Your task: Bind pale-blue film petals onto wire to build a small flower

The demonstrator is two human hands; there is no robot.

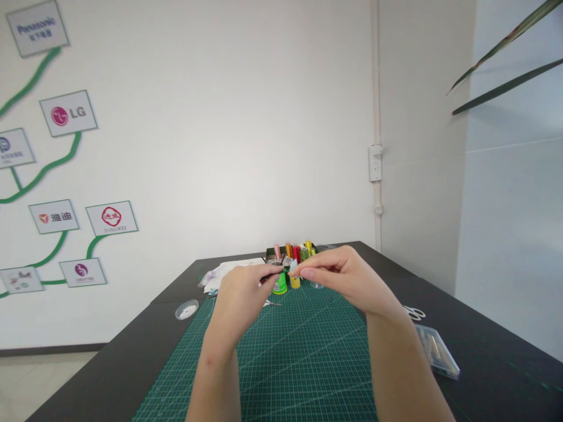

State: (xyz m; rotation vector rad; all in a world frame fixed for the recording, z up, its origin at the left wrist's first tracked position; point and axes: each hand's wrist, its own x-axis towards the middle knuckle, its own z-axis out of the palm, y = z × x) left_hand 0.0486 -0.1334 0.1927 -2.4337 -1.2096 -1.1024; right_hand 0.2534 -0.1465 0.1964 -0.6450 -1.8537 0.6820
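Between our 2 hands there is a very small thing point(288, 268), pinched at the fingertips; it is too small to tell what it is, we only see something thin and pale there. Our left hand point(244, 291) is closed in a pinch with thumb and forefinger pointing to the right, and our right hand point(341, 274) is closed in a pinch too, its fingertips point(303, 273) pointing to the left. The fingertips of both hands almost touch, and they are raised above the far part of the green cutting mat point(290, 357).

Just behind the hands, on the far edge of the mat, stand a green spool point(280, 284) and a yellow spool point(295, 282), upright and side by side. Farther away, a row of thread spools point(294, 252) in several colours stands in a dark holder. A thin metal tool point(273, 302) lies on the mat near our left hand.

The mat lies on a dark table point(492, 357). On the left, beside the mat, there is a small round clear container point(187, 309), and behind it some white cloth point(229, 271). On the right, scissors point(414, 312) lie on the table, and nearer to us a clear plastic box point(436, 350). On the white wall at the left hang logo signs point(68, 113) joined by green lines.
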